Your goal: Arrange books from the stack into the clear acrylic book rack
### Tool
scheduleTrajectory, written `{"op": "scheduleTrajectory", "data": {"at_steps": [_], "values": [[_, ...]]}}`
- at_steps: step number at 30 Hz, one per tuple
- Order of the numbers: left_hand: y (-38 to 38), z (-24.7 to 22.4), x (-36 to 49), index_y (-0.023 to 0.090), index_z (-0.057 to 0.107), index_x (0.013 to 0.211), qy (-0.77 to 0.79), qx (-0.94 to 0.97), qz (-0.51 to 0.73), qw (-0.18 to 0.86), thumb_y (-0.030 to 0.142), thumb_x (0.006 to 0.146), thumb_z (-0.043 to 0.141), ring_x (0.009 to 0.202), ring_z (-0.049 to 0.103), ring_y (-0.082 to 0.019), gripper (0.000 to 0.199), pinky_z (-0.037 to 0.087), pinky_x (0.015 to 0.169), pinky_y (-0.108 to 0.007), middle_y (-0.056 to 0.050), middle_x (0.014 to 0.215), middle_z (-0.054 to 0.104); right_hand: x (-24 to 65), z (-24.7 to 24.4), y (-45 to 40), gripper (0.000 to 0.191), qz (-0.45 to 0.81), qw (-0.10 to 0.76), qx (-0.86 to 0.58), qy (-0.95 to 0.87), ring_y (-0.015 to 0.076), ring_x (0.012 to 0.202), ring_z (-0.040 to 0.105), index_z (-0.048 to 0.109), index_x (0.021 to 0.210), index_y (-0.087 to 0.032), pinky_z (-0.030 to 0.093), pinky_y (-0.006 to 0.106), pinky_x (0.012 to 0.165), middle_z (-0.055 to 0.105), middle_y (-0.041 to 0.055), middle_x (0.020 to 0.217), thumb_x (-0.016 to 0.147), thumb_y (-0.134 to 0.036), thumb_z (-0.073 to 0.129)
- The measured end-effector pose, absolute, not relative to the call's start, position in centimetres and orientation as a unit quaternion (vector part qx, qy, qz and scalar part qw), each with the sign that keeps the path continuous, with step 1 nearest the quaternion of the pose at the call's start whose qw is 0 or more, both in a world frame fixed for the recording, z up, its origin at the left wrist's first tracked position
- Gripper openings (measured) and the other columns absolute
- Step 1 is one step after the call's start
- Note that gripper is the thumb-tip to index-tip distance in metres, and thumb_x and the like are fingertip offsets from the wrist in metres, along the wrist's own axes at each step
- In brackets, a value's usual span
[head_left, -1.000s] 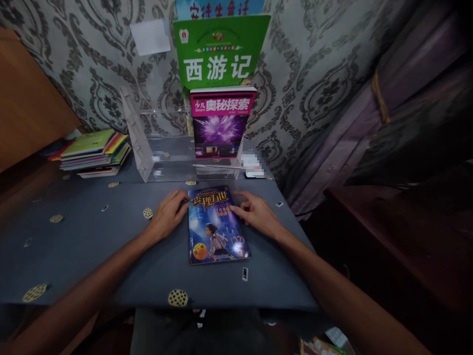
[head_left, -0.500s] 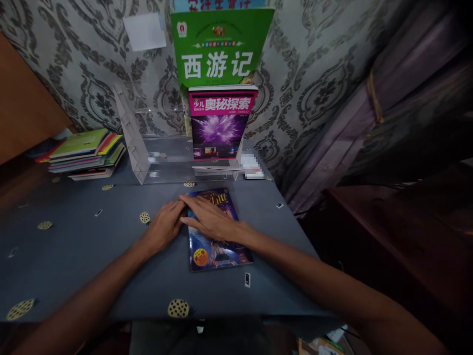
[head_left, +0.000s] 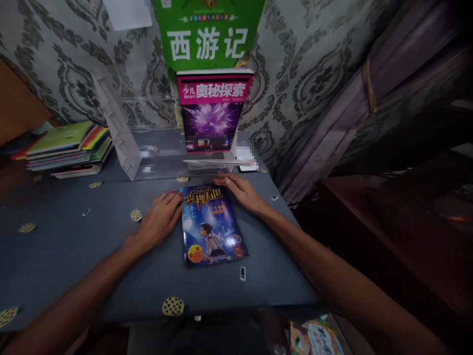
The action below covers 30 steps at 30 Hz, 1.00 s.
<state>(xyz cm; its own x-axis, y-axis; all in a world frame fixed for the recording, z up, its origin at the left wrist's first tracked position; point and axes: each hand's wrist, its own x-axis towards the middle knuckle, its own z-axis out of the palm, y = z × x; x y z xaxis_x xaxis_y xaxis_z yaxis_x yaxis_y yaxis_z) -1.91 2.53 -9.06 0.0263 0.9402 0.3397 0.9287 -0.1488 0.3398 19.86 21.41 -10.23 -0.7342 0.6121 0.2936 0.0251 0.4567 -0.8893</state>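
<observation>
Paperback book [head_left: 210, 227] flat on grey table cover [head_left: 66, 236], just in front of clear acrylic stand [head_left: 116, 121]. Left hand [head_left: 159, 220] at book's left edge, fingers close together, tips touching edge. Right hand [head_left: 238, 191] at top edge, fingers slightly curled near corner. Grip possibly light; hard to tell in dim light. Magazine [head_left: 212, 111] upright in stand, green book [head_left: 207, 39] behind it, stack of books [head_left: 68, 150] off to left.

At twelve o'clock a clear acrylic display stand [head_left: 125, 143] holds a pink-bannered children's magazine [head_left: 211, 111] below a green 西游记 book [head_left: 207, 42]; at ten o'clock a stack of children's books [head_left: 66, 150] lies on the blue-grey tablecloth [head_left: 55, 246]; at two o'clock hangs a purple curtain [head_left: 406, 84].
</observation>
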Motion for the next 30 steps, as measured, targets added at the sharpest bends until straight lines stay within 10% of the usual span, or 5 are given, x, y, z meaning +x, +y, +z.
{"op": "scheduleTrajectory", "data": {"at_steps": [12, 30], "values": [[8.9, -8.9, 2.3, 0.018, 0.058, 0.125, 0.533, 0.820, 0.194, 0.072, 0.023, 0.101, 0.039, 0.143, 0.043, -0.026, 0.032, 0.031, 0.120, -0.054, -0.011, 0.140, 0.062, 19.3, -11.2, 22.1, 0.067, 0.543, 0.316, -0.192, -0.754, 0.0241, 0.114, 0.068, 0.062, 0.121, -0.020, 0.049, 0.043, 0.107, 0.074, 0.0089, 0.118, 0.091, -0.077, 0.045], [1.1, -7.1, 7.3, 0.027, 0.059, 0.128, 0.368, 0.888, 0.171, 0.217, 0.005, 0.094, 0.039, 0.141, 0.048, -0.019, 0.045, 0.032, 0.122, -0.051, -0.004, 0.141, 0.063, 20.1, -10.4, 20.7, 0.050, 0.392, 0.305, -0.174, -0.851, 0.0230, 0.119, 0.063, 0.063, 0.128, -0.020, 0.048, 0.041, 0.106, 0.069, 0.0086, 0.128, 0.103, -0.056, 0.038]]}}
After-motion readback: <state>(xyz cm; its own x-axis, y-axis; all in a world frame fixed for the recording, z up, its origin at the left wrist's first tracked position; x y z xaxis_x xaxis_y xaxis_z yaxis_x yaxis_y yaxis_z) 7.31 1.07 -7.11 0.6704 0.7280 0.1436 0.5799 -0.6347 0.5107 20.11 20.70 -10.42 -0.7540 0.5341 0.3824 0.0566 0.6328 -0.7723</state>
